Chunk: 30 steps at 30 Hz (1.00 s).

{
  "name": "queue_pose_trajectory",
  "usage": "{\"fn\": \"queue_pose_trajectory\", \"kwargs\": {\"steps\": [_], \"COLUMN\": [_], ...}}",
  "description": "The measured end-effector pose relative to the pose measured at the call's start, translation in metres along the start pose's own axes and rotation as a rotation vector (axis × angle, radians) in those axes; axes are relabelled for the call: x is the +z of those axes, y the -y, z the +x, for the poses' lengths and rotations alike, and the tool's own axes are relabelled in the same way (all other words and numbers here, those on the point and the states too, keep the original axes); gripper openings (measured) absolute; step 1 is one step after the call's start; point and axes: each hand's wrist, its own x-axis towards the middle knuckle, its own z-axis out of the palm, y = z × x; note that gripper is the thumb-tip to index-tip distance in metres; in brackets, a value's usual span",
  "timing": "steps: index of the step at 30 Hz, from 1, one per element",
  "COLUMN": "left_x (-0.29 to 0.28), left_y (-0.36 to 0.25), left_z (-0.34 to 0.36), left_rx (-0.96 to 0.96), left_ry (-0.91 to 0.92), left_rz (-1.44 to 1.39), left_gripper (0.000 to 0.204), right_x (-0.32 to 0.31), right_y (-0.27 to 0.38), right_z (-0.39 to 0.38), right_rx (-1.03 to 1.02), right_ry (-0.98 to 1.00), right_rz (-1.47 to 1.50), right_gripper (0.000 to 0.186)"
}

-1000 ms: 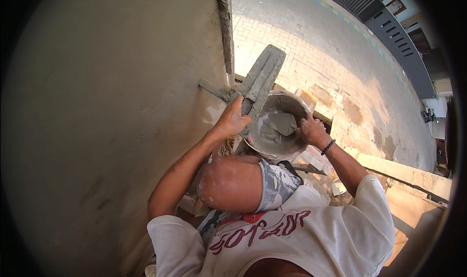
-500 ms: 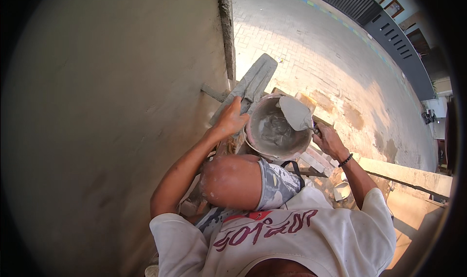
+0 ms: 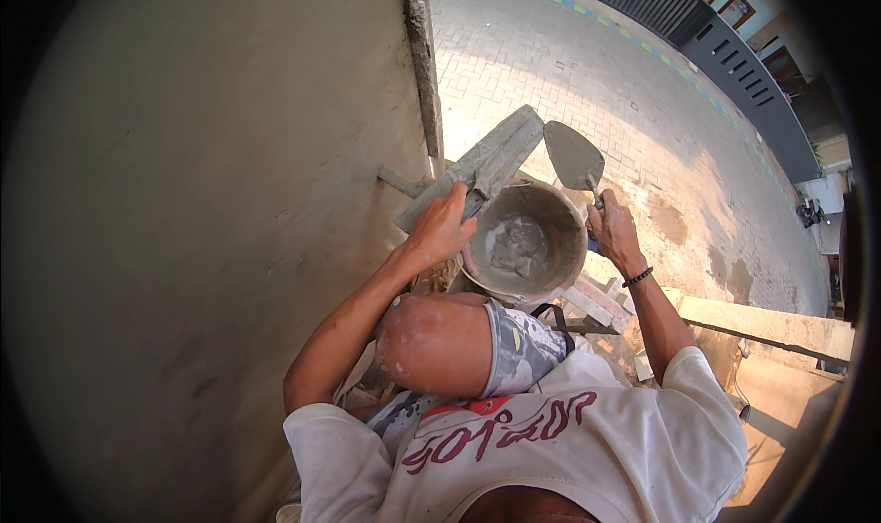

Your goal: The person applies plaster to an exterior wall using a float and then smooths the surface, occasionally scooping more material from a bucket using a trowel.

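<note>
My left hand [image 3: 445, 227] is closed round the handle of a long, mortar-smeared plastering float [image 3: 500, 151], held slantwise over the far left rim of a bucket. Wet grey mortar [image 3: 518, 245] lies in the bottom of that bucket [image 3: 567, 261], which stands in front of my knee. My right hand [image 3: 616, 229] grips a trowel [image 3: 575, 156] by its handle, beyond the bucket's right rim. The trowel's rounded blade points away from me, coated grey, its tip close to the float's far end. My fingers partly hide both handles.
A smooth grey plastered wall [image 3: 229, 183] fills the left side, ending at a rough vertical edge [image 3: 422, 64]. Wooden planks [image 3: 762, 326] run at the right. Far below lies a paved yard [image 3: 587, 73], bordered by a dark gate [image 3: 743, 73].
The trowel has risen out from over the bucket and swung away from me, its blade now pointing up beside the float. The float has shifted slightly to the right.
</note>
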Motion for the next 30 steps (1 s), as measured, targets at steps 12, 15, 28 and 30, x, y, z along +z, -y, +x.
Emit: {"fn": "queue_pose_trajectory", "kwargs": {"steps": [12,15,28,30], "left_x": [0.019,0.027,0.025,-0.001], "left_y": [0.0,0.003,0.022,0.018], "left_z": [0.023,0.032,0.045,0.035], "left_rx": [-0.043,-0.007,-0.035,-0.018], "left_ry": [-0.069,-0.117,-0.065,0.058], "left_rz": [-0.003,-0.037,-0.063,0.041], "left_gripper": [0.038,0.043,0.048,0.045], "right_x": [0.025,0.036,0.054,0.029], "right_y": [0.033,0.036,-0.007,-0.017], "right_z": [-0.029,-0.035,-0.081,-0.076], "right_rx": [-0.158,-0.163,-0.254,-0.21], "right_ry": [0.094,0.112,0.368,0.365], "right_rz": [-0.067,-0.061,0.073,0.138], "right_gripper": [0.023,0.023,0.027,0.026]}}
